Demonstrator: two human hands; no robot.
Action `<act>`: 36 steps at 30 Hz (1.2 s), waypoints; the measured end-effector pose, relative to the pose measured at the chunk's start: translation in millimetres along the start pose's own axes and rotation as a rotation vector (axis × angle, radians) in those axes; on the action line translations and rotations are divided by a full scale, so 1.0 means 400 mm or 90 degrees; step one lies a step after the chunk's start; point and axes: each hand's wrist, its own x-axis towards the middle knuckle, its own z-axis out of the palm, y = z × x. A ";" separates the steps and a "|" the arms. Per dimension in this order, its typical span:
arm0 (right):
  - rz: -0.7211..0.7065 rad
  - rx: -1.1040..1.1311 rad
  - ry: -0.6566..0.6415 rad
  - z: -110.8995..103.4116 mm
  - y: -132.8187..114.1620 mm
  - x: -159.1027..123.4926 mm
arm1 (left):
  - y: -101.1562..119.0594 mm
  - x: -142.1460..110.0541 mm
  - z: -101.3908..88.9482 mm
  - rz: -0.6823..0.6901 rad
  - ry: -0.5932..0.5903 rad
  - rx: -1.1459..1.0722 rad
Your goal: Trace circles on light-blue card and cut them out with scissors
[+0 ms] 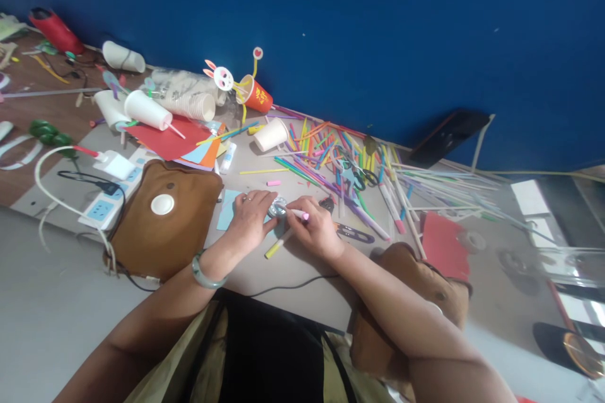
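Note:
My right hand (312, 227) grips a white and pink marker pen (299, 214) with its tip at a small round clear item, which looks like a roll of tape (276, 206). My left hand (253, 217) holds that roll from the left, thumb and fingers against its edge. Light blue paper (228, 209) lies beneath the left fingers. Just beyond the hands is a loose pink pen cap (273, 183). A yellow-ended stick or pen (276, 247) lies between my wrists. The pen's tip is too small to make out.
Colourful straws and pens (326, 145) spread across the back, with black scissors (366, 176) among them. A white paper cup (271, 135) lies on its side. Brown bear-like bags sit left (163, 233) and right (411, 264). A power strip (106, 201) with cables is far left.

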 end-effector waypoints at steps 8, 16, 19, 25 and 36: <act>0.125 0.069 -0.034 -0.018 -0.008 0.022 | -0.001 -0.002 0.006 0.005 0.014 0.010; 0.127 0.081 -0.043 -0.025 0.000 0.035 | 0.000 -0.001 0.005 0.004 0.006 0.006; 0.076 0.026 -0.007 -0.024 -0.001 0.031 | -0.001 -0.001 0.005 0.001 0.005 0.006; -0.131 -0.053 -0.006 -0.014 0.002 0.024 | 0.000 0.001 0.003 -0.005 -0.012 -0.001; -0.200 -0.094 -0.025 -0.004 0.015 0.019 | 0.008 0.005 -0.009 -0.016 -0.034 -0.010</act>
